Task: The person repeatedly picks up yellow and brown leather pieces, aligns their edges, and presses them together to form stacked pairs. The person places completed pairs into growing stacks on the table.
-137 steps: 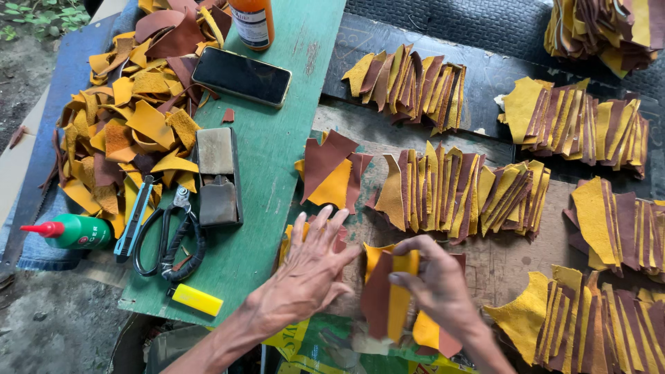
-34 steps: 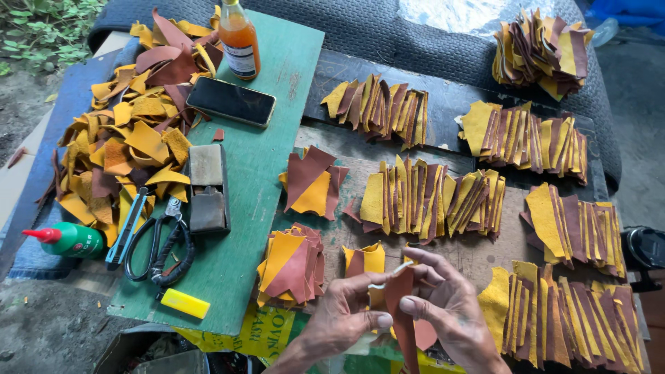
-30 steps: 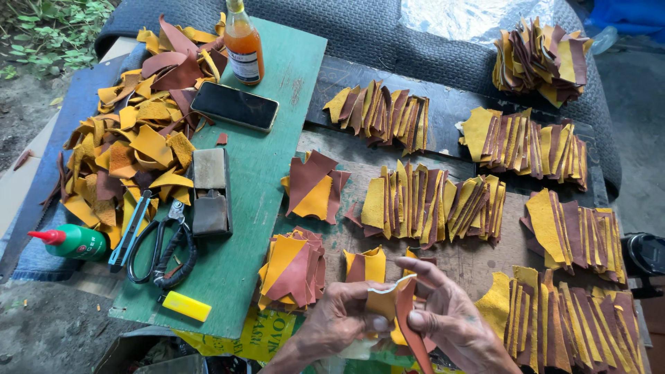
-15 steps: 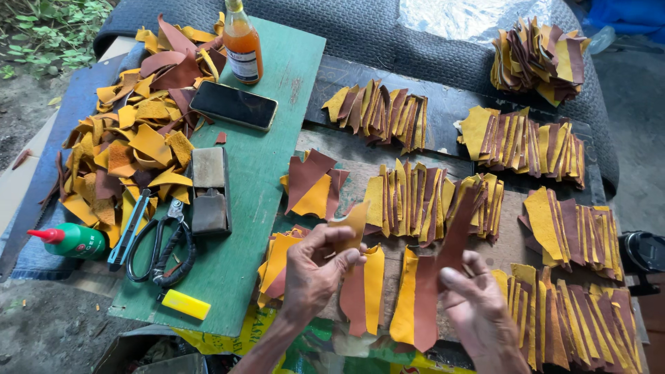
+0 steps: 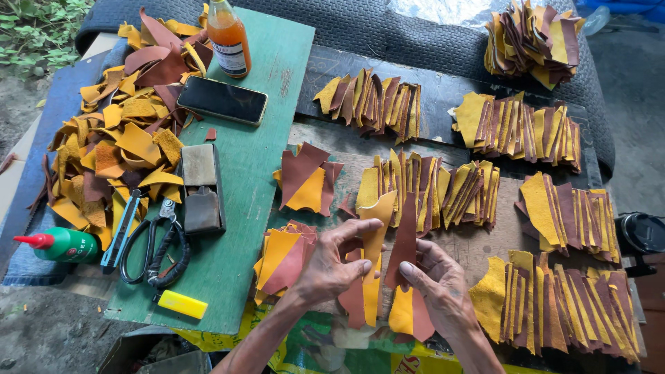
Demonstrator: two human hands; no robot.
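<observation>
My left hand pinches a long strip of yellow leather together with a brown-and-yellow piece hanging below it. My right hand grips a brown leather strip with a yellow end, held upright just right of the other. Both hands hover over the brown work surface near its front edge. A small stack of yellow and brown pieces lies just left of my left hand. A fanned row of cut strips lies right behind the held pieces.
A green board carries a phone, an orange bottle, a dark block, scissors and a yellow lighter. A heap of leather scraps lies left. A green glue bottle is far left. More fanned rows lie right.
The camera shifted. My hands gathered folded pieces near the front edge, then lifted and spread them apart; now each hand holds a long strip upright, closer together than half a second ago.
</observation>
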